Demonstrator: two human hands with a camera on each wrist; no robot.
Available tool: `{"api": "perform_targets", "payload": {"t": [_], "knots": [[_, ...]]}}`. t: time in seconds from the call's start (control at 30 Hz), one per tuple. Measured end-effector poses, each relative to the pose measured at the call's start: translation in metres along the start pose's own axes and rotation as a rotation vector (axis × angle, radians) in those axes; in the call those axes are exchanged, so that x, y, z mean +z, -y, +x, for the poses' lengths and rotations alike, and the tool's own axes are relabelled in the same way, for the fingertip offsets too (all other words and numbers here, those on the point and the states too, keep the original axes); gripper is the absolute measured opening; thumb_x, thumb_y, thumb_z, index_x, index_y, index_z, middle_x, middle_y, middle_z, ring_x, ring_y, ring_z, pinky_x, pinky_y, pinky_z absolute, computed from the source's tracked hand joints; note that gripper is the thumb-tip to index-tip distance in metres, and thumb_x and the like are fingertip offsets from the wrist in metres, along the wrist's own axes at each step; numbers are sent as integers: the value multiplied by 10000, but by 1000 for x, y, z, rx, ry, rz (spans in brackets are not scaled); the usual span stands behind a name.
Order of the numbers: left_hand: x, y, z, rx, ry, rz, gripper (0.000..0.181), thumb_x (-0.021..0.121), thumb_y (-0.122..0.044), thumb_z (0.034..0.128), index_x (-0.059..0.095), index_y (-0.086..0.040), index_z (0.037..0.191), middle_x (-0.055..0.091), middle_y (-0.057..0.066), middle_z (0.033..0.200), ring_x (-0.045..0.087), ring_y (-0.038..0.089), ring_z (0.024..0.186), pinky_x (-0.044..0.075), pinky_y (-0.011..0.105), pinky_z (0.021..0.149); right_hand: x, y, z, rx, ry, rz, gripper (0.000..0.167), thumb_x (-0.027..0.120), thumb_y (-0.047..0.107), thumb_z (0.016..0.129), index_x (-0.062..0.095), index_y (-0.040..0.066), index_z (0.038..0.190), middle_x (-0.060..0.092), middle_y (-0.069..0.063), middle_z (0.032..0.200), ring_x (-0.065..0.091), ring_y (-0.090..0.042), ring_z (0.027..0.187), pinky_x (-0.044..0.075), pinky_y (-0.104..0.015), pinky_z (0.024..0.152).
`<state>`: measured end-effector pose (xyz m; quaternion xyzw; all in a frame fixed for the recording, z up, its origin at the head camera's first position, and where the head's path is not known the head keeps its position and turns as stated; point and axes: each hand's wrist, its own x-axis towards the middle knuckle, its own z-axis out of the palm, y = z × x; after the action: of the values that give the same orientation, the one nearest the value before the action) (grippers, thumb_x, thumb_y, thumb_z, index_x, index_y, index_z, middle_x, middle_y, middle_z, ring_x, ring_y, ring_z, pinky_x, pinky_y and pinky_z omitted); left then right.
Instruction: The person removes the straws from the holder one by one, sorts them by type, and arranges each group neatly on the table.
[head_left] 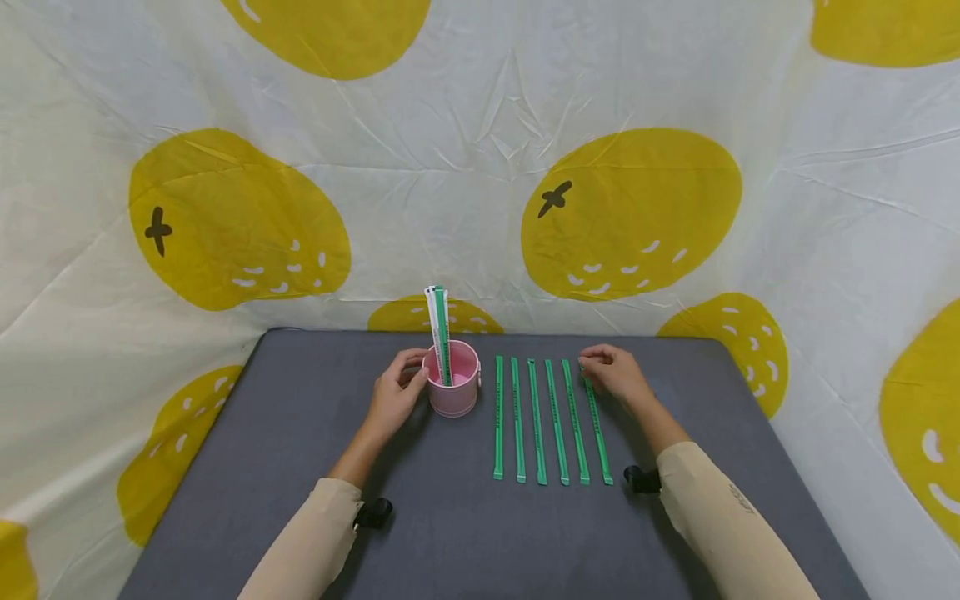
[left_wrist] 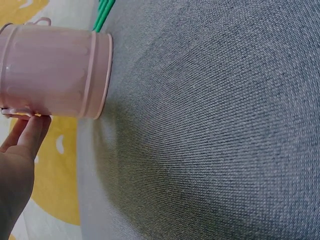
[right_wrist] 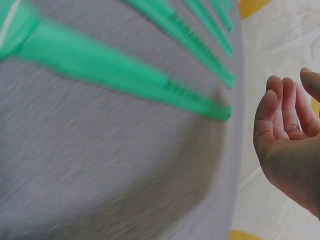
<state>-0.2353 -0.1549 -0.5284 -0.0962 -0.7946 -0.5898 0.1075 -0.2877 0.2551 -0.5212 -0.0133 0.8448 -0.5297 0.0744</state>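
Note:
My left hand (head_left: pixel 395 392) holds the left side of a small pink bucket (head_left: pixel 453 403), fingers near its rim. In the left wrist view, the fingertips meet the bucket (left_wrist: pixel 50 70) by its side lug. Slim wrapped straws (head_left: pixel 440 333), white and green, stand in the bucket, leaning back. To its right, several green wrapped straws (head_left: pixel 537 425) lie in a row, roughly parallel. Over the far end of the rightmost green straw (head_left: pixel 600 437) is my right hand (head_left: pixel 613 372). The right wrist view shows that hand (right_wrist: pixel 287 135) loosely bent, thumb apart from the fingers, nothing between them.
A dark grey cloth-covered table (head_left: pixel 300 467) carries everything. Behind it hangs a white curtain (head_left: pixel 450 208) with large yellow fruit prints. A dark wrist camera (head_left: pixel 373 512) sits at the left cuff and another camera (head_left: pixel 642 479) at the right cuff.

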Motion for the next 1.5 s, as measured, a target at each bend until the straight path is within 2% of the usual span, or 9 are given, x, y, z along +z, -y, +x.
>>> {"api": "perform_targets", "payload": {"t": [0.17,0.33,0.57,0.67,0.83,0.97,1.07,1.27,1.5], "knots": [[1,-10,-1,-5,7,-8,343,673,-158,1012,619,-60,1337,668,229,1300,684,471,1130,526,573,1004,2,39,-5,-36,53,41,362,639,186,1031,628,-67,1289,679,-323,1171,702,-158,866,571,-256,743],[-1,-35,-5,-10,24,-15,376,649,-93,1015,579,61,1351,632,322,1316,665,510,1142,510,597,1018,17,50,7,-79,67,66,365,644,196,1029,633,-52,1297,726,-191,1099,693,-86,868,582,-276,784],[-2,-37,-6,-11,35,-13,382,653,-106,1015,583,56,1354,636,313,1316,666,504,1141,509,590,1023,51,77,19,-117,94,95,348,659,214,1022,654,-13,1287,712,-214,1161,677,-423,1112,587,-469,930],[-2,-37,-7,-14,36,-15,381,653,-111,1016,584,53,1353,635,312,1318,670,500,1136,511,591,1017,66,93,22,-139,108,111,328,670,202,1015,665,-13,1263,696,-266,1163,685,-420,1089,586,-490,926],[-1,-37,-8,-19,33,-23,383,648,-113,1020,580,52,1358,630,312,1326,666,501,1145,504,594,1021,89,113,28,-188,139,131,310,681,169,1006,664,-35,1239,695,-293,1147,694,-432,1065,609,-365,859],[0,-37,-8,-24,35,-28,382,647,-107,1020,578,48,1362,624,317,1332,661,502,1155,498,590,1030,103,126,31,-227,148,135,280,684,129,1000,670,-52,1214,703,-302,1125,694,-451,1035,606,-443,891],[-1,-37,-8,-22,34,-23,374,642,-80,1017,578,52,1361,619,328,1333,663,499,1150,502,593,1025,114,133,34,-241,147,123,297,694,131,994,669,-64,1216,715,-286,1119,701,-438,1017,594,-493,910],[-1,-39,-8,-23,28,-16,372,646,-85,1016,583,54,1355,625,326,1321,672,484,1141,508,600,1016,132,145,42,-270,116,45,318,724,141,973,676,-50,1222,736,-212,1131,714,-321,1015,604,-373,872],[0,-40,-10,-34,31,-60,383,643,-97,1020,567,57,1363,596,358,1334,611,587,1175,464,637,1041,147,155,49,-291,117,15,350,711,179,987,682,1,1287,730,-167,1227,698,-309,1123,569,-420,975]]}}
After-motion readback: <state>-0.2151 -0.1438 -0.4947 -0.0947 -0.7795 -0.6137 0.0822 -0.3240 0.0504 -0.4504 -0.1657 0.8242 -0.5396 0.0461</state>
